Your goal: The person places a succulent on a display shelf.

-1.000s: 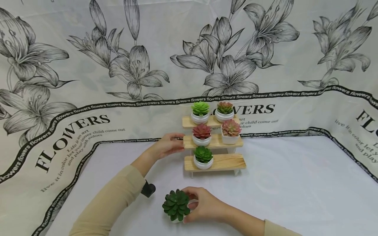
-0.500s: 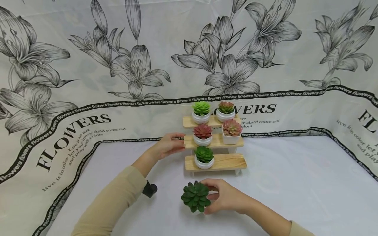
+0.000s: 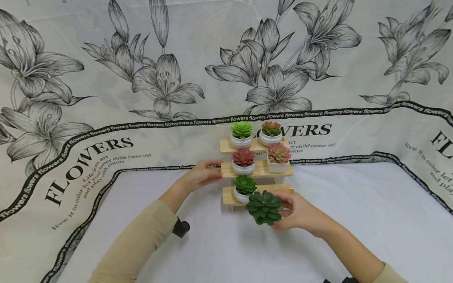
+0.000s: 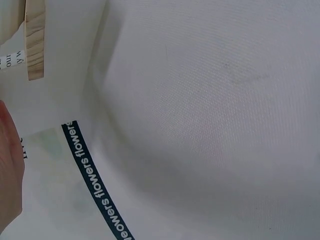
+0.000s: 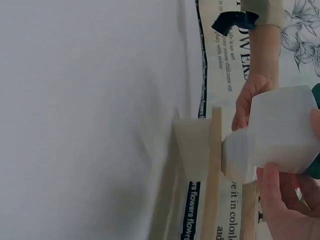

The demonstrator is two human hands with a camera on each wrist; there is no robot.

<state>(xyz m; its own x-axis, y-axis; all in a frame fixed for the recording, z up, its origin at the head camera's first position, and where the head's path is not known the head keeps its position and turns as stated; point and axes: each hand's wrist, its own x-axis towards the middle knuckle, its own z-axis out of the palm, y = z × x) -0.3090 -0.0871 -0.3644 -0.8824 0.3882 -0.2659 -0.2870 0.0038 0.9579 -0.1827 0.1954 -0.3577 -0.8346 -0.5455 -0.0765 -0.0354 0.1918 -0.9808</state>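
My right hand point(image 3: 302, 212) pinches the white square pot point(image 5: 285, 127) of a dark green succulent point(image 3: 263, 207) between thumb and fingers. The plant is held up at the front of the lowest step of a three-step wooden plant stand point(image 3: 260, 171), overlapping its right part in the head view. Beside it on that step stands a green succulent point(image 3: 245, 184) in a round white pot. With its fingers at the left end of the middle step, my left hand point(image 3: 198, 176) holds the stand. The left wrist view catches only the hand's edge and a board end point(image 4: 35, 42).
On the middle step sit a red succulent point(image 3: 243, 157) and a pink one point(image 3: 278, 153). A bright green succulent point(image 3: 242, 130) and a reddish-green one point(image 3: 271, 129) occupy the top step. Flower-printed cloth point(image 3: 170, 90) hangs close behind, above the white tabletop point(image 3: 354, 212).
My right hand has carried the dark green succulent from the front of the table rightward and away from me, up to the lowest step. The left hand has stayed at the stand.
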